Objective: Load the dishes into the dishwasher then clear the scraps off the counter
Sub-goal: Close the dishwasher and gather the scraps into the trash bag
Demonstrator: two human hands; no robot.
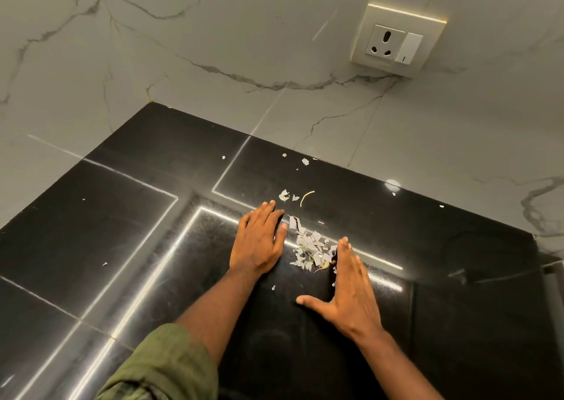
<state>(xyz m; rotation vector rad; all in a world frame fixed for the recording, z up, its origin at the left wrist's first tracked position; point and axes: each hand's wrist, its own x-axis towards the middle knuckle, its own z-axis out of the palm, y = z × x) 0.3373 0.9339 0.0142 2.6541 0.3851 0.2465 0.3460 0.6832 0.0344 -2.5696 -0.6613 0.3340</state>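
Left hand [258,241]: flat on the black desk [122,231], palm down, fingers straight and close together, holding nothing; its thumb side lies against the left edge of the heap of scraps [311,248].

Right hand [351,289]: set on its edge on the desk, fingers straight and together, thumb spread out to the left; its fingertips touch the right side of the heap. Holds nothing.

Heap of scraps: pale grey, papery shreds, lying on the desk between the two hands.

Loose scraps [284,195]: a few flakes just beyond the left hand's fingertips, beside a thin curled pale strip [306,197]. More small flakes [305,161] near the back wall; single specks lie far left and far right on the desk.

Sleeve [161,366]: olive green, rolled up on the left forearm.

Wall [213,33]: pale marble-look tiles with grey veins.

Wall socket [396,40]: cream plate, three round holes, one rocker switch. No readable writing anywhere.
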